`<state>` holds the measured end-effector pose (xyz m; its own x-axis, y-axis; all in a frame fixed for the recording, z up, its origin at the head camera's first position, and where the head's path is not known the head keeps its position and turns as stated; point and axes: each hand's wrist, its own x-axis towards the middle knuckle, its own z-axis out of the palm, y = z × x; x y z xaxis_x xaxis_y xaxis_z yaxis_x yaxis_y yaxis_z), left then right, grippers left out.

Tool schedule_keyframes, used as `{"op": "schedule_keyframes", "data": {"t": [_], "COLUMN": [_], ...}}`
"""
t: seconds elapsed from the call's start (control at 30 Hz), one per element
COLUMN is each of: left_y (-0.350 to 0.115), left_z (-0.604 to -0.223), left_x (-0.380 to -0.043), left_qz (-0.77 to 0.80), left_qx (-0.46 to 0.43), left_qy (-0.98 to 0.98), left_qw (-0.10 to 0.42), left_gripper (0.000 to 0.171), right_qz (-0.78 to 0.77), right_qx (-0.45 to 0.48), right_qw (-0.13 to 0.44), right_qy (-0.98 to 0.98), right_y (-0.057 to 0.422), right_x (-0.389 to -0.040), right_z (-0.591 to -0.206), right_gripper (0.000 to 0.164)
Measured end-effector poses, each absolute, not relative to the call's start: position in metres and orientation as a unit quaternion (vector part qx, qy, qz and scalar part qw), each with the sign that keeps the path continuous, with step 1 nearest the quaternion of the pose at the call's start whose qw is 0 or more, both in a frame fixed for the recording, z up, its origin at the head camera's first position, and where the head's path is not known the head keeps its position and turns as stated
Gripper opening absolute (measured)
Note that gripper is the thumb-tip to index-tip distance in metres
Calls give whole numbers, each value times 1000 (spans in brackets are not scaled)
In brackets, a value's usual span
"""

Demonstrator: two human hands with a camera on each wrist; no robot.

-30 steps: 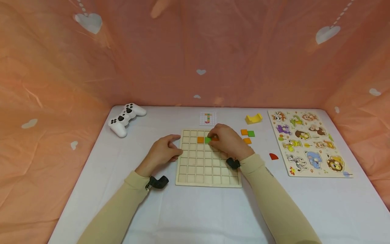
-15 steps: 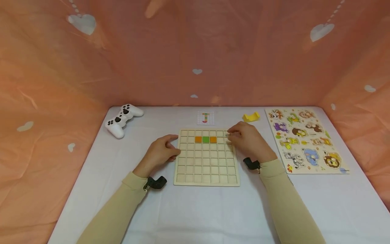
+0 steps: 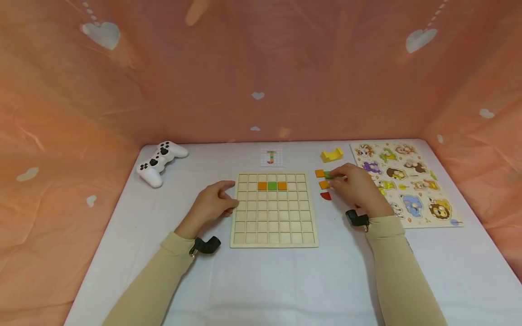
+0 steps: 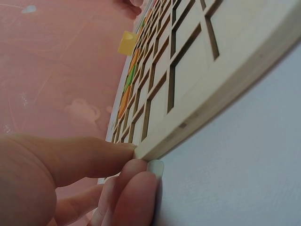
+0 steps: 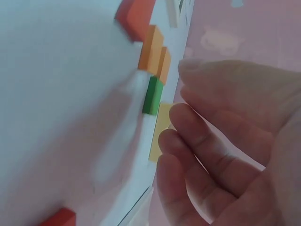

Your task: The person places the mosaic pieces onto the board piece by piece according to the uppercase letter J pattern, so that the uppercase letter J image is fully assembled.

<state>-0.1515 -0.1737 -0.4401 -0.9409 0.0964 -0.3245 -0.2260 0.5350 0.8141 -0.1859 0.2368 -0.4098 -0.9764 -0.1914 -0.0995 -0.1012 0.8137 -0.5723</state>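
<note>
My left hand (image 3: 209,206) is at the left edge of a pale wooden grid board (image 3: 273,222). In the left wrist view its thumb and fingers pinch the board's rim (image 4: 188,117). One green tile (image 3: 272,186) sits in the grid between two orange tiles, the left one (image 3: 262,186) and the right one (image 3: 282,186). My right hand (image 3: 359,190) is right of the board, its bent fingers apart and close to a loose green tile (image 5: 153,96). Two loose orange tiles (image 5: 150,49) and a red quarter-round piece (image 5: 137,18) lie beside it.
A pattern card (image 3: 271,157) lies behind the board. A yellow arch block (image 3: 332,155) stands behind the loose tiles. At right lies an animal puzzle board (image 3: 412,206); a white game controller (image 3: 161,163) is far left. Another red piece (image 5: 61,219) shows in the right wrist view.
My right hand has let go of an orange tile, now in the grid beside the green one, and moved right to the loose tiles. The left hand keeps its place at the board.
</note>
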Motion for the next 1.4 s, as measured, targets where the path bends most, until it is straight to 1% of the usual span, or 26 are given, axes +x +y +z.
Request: {"op": "schedule_keyframes", "data": {"t": [0.27, 0.57, 0.83, 1.1, 1.4], "left_y": [-174, -175, -175, -173, -173], "left_z": [-438, -438, -438, -439, -438], "left_x": [-150, -150, -150, -151, -151], "left_qz": [477, 478, 479, 482, 477], "left_qx": [-39, -37, -41, -44, -41], "left_qy": [862, 861, 860, 859, 862], "left_qw": [167, 168, 170, 168, 167], "left_gripper": [67, 67, 67, 67, 68], "right_qz": [-294, -300, -293, -277, -272], "right_qx": [-64, -76, -80, -83, -88], "right_qw": [87, 98, 114, 109, 111], "right_qy": [950, 946, 946, 951, 952], "right_y": [243, 236, 230, 229, 228], "right_x": [-191, -188, -186, -186, -187], "right_z": [-411, -413, -418, -418, -417], "right_gripper": [36, 29, 30, 26, 26]}}
